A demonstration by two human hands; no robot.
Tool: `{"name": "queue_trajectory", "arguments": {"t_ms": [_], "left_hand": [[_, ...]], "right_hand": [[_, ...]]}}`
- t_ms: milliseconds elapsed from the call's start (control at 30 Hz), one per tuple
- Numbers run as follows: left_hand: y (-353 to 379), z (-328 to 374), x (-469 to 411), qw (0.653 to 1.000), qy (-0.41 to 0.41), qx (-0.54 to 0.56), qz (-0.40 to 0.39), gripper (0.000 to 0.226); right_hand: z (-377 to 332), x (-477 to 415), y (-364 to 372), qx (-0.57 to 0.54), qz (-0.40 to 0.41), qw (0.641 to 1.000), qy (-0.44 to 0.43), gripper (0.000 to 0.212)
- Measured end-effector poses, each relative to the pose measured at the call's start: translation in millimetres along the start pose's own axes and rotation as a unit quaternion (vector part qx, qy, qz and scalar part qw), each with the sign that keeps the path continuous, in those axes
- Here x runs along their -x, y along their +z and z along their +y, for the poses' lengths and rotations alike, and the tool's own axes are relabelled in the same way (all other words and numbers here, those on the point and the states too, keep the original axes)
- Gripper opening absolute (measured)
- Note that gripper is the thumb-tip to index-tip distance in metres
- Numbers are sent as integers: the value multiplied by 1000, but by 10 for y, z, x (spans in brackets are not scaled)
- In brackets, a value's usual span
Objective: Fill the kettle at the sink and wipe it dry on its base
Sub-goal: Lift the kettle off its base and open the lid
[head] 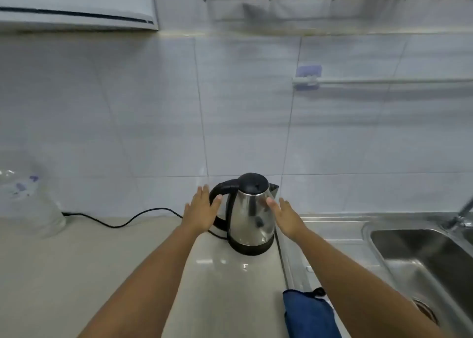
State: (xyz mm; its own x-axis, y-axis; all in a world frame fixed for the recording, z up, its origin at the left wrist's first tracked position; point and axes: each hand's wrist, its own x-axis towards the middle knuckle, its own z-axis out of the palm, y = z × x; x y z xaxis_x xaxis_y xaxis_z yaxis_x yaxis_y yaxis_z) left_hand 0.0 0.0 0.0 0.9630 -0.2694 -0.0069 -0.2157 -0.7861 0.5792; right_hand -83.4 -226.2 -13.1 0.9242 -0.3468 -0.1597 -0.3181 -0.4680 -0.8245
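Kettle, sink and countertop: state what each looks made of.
Kettle: body looks like polished stainless steel, mirror reflections across it; lid, handle and bottom ring look like matte black plastic.
Sink: apparently brushed stainless steel, grey with a dull sheen.
Countertop: glossy beige, stone or a stone-look composite; light glints show, but the exact material is open.

A clear plastic bag (28, 204) sits far left; a wall rail (384, 81) hangs above.

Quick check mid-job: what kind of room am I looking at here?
Most likely a home kitchen: a stainless sink with a tap sits in the counter, an electric kettle stands beside it, and a tiled wall runs behind.
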Motion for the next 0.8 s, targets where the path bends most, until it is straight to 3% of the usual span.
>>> {"name": "queue_trajectory", "arguments": {"t_ms": [133, 267, 600, 667, 800], "left_hand": [[88, 44, -283, 984, -2, 179, 7, 72], [295, 41, -448, 964, -18, 263, 31, 45], [525, -95, -616, 943, -22, 311, 117, 36], [511, -81, -641, 941, -21, 316, 116, 37], [477, -43, -602, 932, -31, 337, 129, 43]], "right_hand": [[-83, -36, 179, -131, 19, 991, -34, 74], [35, -102, 363, -198, 40, 979, -24, 38], [141, -203, 504, -249, 46, 967, 0, 76], [127, -193, 511, -252, 48, 967, -4, 72], [0, -155, 525, -235, 59, 970, -2, 44]]}}
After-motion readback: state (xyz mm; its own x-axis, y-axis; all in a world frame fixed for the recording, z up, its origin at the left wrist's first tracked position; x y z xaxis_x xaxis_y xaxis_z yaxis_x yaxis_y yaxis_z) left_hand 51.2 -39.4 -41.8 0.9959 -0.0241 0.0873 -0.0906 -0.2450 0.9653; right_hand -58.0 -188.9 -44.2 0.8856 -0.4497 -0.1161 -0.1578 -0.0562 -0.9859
